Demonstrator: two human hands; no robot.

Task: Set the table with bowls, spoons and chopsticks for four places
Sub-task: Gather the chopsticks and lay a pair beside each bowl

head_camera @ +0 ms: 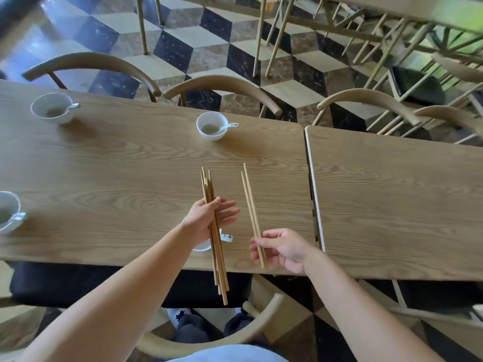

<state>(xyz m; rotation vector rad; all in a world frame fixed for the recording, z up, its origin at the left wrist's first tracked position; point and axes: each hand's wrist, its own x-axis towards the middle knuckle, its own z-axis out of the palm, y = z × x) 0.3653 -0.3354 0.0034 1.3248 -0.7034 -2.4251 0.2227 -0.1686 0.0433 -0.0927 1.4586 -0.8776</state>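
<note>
Head view, step in hand: chopsticks are being laid; a bowl with a spoon seems to stand at each of the four places, and no chopsticks lie on the table yet, so this looks like the first pair.
Right hand: fingers pinched on the near ends of a pair of chopsticks, which points away from the person; whether the tips touch the table I cannot tell.
Left hand: thumb clamped over a bundle of chopsticks, the other fingers spread flat beneath it; the bundle overhangs the near table edge.
Near bowl: directly under the left hand, mostly hidden; its spoon handle pokes out between the two hands.
Far bowl: well beyond both hands, spoon inside.
Left bowls: one far off to the left of the left hand, one at the frame's left edge, each with a spoon.
Arm pose: both forearms reach forward over the table edge, the left angled inward, the hands near each other but apart.
Next move, as I judge it: lower the pair flat just right of the near bowl, ends even, then release and draw two more from the bundle.
</note>
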